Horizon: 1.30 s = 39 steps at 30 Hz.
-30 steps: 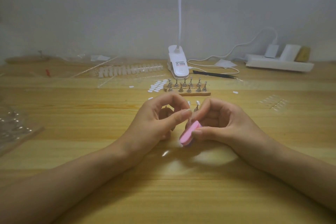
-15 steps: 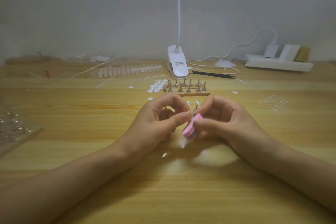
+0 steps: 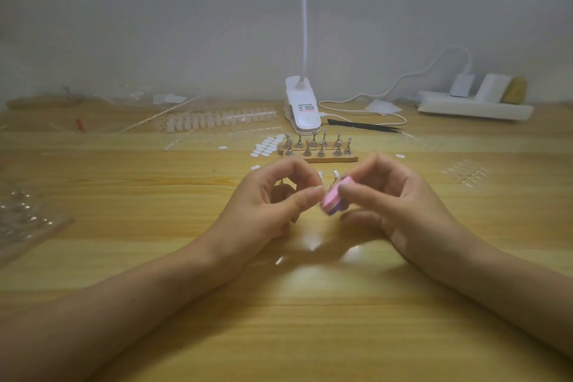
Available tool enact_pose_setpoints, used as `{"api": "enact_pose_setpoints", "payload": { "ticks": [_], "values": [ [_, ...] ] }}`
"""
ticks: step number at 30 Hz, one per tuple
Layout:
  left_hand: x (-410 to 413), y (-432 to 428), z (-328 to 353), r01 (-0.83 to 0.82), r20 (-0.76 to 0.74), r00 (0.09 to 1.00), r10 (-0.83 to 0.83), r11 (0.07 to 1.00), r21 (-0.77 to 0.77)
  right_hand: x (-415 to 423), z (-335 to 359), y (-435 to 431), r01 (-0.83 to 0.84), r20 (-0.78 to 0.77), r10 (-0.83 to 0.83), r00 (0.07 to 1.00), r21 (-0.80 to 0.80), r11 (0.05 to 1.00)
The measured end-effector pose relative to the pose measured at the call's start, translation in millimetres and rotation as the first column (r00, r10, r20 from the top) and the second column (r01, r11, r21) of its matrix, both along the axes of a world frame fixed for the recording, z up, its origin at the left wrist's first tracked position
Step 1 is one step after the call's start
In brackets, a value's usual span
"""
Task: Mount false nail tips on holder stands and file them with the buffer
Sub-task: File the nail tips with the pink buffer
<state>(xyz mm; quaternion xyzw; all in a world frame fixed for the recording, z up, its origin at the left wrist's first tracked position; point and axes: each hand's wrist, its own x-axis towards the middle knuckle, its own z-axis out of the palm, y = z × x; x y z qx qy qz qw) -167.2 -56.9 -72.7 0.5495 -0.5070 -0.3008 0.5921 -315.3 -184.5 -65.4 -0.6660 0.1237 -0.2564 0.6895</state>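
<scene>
One buffer in right hand grip, beside left hand's stand.

bare table near the arms, holder stands crowding behind

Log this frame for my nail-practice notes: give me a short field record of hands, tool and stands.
left hand: thumb and forefinger pinch a small piece, mostly hidden
right hand: holds the pink buffer
buffer: tilted, lifted off the table, its end at the left fingertips
holder stands: in rows on a base, beyond the hands
further back: clip lamp, black tweezers
</scene>
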Motion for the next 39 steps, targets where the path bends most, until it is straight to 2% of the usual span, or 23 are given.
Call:
{"api": "enact_pose_setpoints", "payload": {
  "ticks": [2, 5, 8, 12, 15, 19, 22, 26, 29, 33, 37, 39],
  "values": [
    [0.1, -0.4, -0.2, 0.000, 0.008, 1.000, 0.000, 1.000, -0.004, -0.1, -1.4, -1.2, 0.015, -0.006, -0.015, 1.000, 0.007, 1.000],
    [0.1, -0.6, -0.5, 0.000, -0.002, 1.000, 0.000, 1.000, -0.014, -0.2, -2.9, 3.8, -0.081, -0.014, 0.080, 0.997, -0.074, 0.994],
    [-0.1, -0.4, -0.6, -0.004, 0.007, 1.000, 0.004, 1.000, -0.006, -2.2, 0.1, 1.6, 0.050, 0.025, -0.050, 0.998, -0.013, 0.999],
    [0.3, -1.0, -1.4, -0.005, 0.002, 1.000, 0.005, 1.000, -0.005, -1.3, -2.0, 2.6, -0.015, 0.027, 0.016, 1.000, -0.063, 0.998],
    [0.9, -1.2, -1.2, -0.001, -0.022, 1.000, 0.001, 1.000, 0.000, -2.4, -0.2, 0.3, 0.087, 0.065, -0.085, 0.994, -0.030, 0.996],
    [-0.3, -0.5, -0.5, 0.006, -0.006, 1.000, -0.006, 1.000, -0.001, -0.9, -2.1, 1.6, -0.063, -0.032, 0.060, 0.998, -0.090, 0.994],
    [-0.3, -0.8, -0.4, -0.019, -0.009, 1.000, 0.019, 1.000, -0.002, -0.4, -1.0, -1.0, 0.070, 0.013, -0.070, 0.997, -0.030, 0.997],
    [-1.1, -1.0, -0.1, -0.028, -0.009, 1.000, 0.028, 0.999, -0.015, -0.7, -2.6, 1.4, -0.042, -0.020, 0.041, 0.999, -0.077, 0.996],
    [-2.0, -0.6, 0.5, -0.033, -0.016, 0.999, 0.033, 0.999, -0.018, -1.1, -1.7, -0.6, 0.061, 0.019, -0.061, 0.998, -0.047, 0.997],
    [-3.0, -0.2, 1.2, -0.030, -0.006, 1.000, 0.030, 0.999, -0.015, -0.6, -3.5, 1.1, -0.065, -0.022, 0.063, 0.998, -0.103, 0.993],
    [-3.0, -0.1, 1.4, -0.037, 0.003, 0.999, 0.037, 0.999, -0.014, -1.1, -1.5, -1.4, 0.089, 0.016, -0.088, 0.996, -0.040, 0.995],
    [-2.8, -0.1, 1.7, -0.039, 0.022, 0.999, 0.039, 0.999, -0.016, -1.2, -1.5, 0.3, -0.007, -0.030, 0.005, 1.000, -0.070, 0.998]
  ]
}}
